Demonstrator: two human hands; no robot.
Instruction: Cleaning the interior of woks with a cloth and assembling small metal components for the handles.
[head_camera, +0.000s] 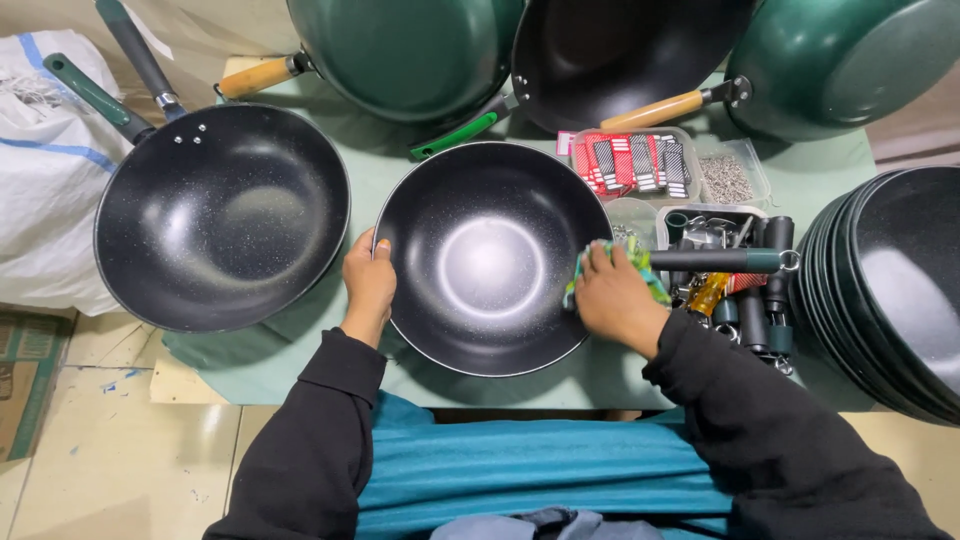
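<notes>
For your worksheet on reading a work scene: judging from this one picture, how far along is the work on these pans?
Done, it seems: a speckled black wok with its handle riveted on lies at the left. In hand: the left hand steadies a handleless pan by its rim while the right hand presses a green cloth to its right edge. Left: a stack of handleless pans at the right, with loose handles in the tray.

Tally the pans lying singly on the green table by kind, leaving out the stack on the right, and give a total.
Round black pan bodies without a handle, held by the left hand and wiped by the right hand: 1
Black pans showing their inside, with a handle: 2
Green pans showing their outside, with a wooden handle: 2
Total: 5
</notes>
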